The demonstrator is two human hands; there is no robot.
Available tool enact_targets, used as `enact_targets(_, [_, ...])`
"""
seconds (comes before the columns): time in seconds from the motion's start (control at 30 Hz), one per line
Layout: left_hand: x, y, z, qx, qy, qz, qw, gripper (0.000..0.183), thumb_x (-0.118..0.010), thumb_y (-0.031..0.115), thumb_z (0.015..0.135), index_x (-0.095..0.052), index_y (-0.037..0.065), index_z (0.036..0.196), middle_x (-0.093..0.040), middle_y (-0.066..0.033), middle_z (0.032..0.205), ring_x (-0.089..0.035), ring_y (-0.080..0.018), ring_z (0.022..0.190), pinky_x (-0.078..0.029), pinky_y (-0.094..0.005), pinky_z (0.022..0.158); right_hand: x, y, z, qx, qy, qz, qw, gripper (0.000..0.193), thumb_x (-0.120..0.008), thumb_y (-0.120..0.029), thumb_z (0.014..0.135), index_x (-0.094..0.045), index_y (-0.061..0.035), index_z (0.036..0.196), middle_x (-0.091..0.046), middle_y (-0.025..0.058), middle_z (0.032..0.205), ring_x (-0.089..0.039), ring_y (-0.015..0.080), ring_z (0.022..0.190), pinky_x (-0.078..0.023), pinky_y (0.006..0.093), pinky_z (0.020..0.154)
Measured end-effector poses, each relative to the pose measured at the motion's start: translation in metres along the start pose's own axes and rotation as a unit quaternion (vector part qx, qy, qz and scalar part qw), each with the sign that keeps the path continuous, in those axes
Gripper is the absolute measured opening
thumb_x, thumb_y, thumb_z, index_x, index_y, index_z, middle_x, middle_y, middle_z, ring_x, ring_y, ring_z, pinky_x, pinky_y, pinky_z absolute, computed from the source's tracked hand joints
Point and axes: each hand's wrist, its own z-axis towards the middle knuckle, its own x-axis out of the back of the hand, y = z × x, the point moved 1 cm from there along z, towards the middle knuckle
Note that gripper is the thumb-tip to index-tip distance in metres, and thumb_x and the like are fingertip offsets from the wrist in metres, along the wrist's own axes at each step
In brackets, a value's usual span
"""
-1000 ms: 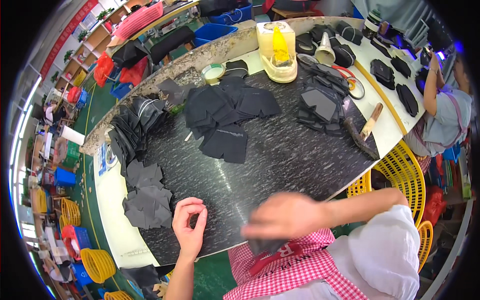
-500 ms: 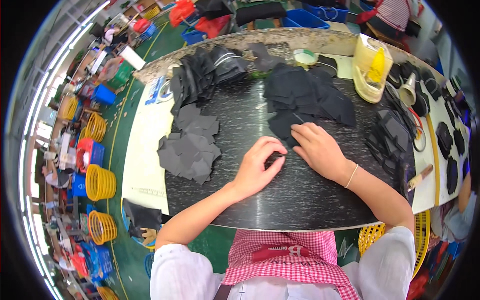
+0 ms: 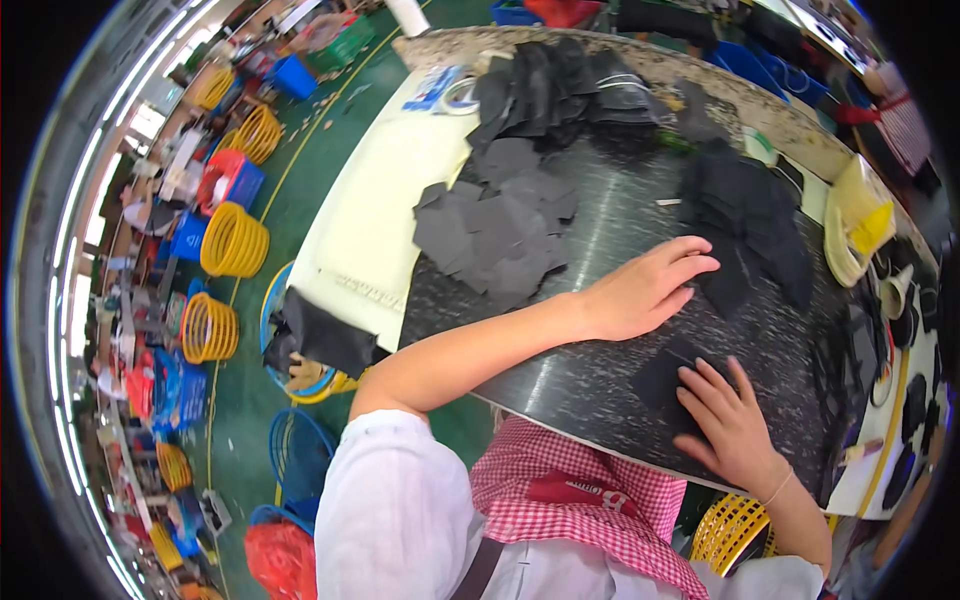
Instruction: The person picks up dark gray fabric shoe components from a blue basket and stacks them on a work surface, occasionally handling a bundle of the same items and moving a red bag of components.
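My right hand (image 3: pixel 732 425) lies near the table's front edge, fingers spread. Its fingertips touch or hover just over a small black flat piece (image 3: pixel 662 378). Farther up, my left hand (image 3: pixel 645 288) reaches across the dark board with its fingers stretched out and nothing visible in them. Its fingertips are beside the loose pile of black cut pieces (image 3: pixel 745 205), at that pile's near left side. A spread heap of dark grey cut pieces (image 3: pixel 500 235) lies left of my left hand. Behind it stand stacked black pieces (image 3: pixel 535 95), some bundled with a pale tie.
A cut-open yellowish plastic jug (image 3: pixel 845 235) and a green-rimmed tape roll (image 3: pixel 760 146) stand at the back right. White tape (image 3: pixel 460 95) lies at the back left. More black pieces and a handled tool (image 3: pixel 862 450) are on the right. Yellow baskets (image 3: pixel 235 240) line the floor.
The view has swung, shifting the table rightward. My right hand has drawn back from the black pile to the front edge, where a black piece now lies. My left hand has stretched toward the pile.
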Motion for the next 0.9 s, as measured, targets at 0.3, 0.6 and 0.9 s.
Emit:
enact_targets(0.3, [0.127,0.005,-0.109,0.149,0.083,0.288,0.942,0.029,-0.073,0.012,0.075,-0.063,0.002,0.100,-0.062,-0.0109,0.100,-0.058,-0.0296,0.097,-0.049,-0.0363,0.081,-0.049,0.006,0.163,0.106,0.153,0.192,0.963,0.020,-0.067,-0.004,0.076,-0.063,-0.0009,0.095,-0.060,0.0108,0.106,-0.059,0.0279,0.096,-0.049,0.0363,0.082])
enact_targets(0.6, [0.118,0.006,-0.098,0.125,-0.127,0.464,0.868,0.015,-0.069,0.008,0.074,-0.055,0.001,0.075,-0.053,-0.0110,0.079,-0.058,-0.0272,0.079,-0.050,-0.0387,0.069,-0.096,0.007,0.191,0.140,0.120,0.103,0.977,0.019,-0.060,-0.009,0.078,-0.064,-0.0007,0.094,-0.059,0.0073,0.096,-0.058,0.0227,0.090,-0.050,0.0336,0.079])
enact_targets(0.9, [0.210,0.016,-0.136,0.255,0.494,0.143,0.819,0.015,-0.062,-0.008,0.075,-0.064,-0.002,0.089,-0.065,-0.0024,0.083,-0.062,-0.0084,0.077,-0.051,-0.0239,0.067,-0.089,-0.003,0.191,0.127,0.096,0.099,0.982,0.025,-0.061,-0.011,0.079,-0.063,0.0027,0.100,-0.060,0.0097,0.107,-0.059,0.0262,0.097,-0.050,0.0344,0.084])
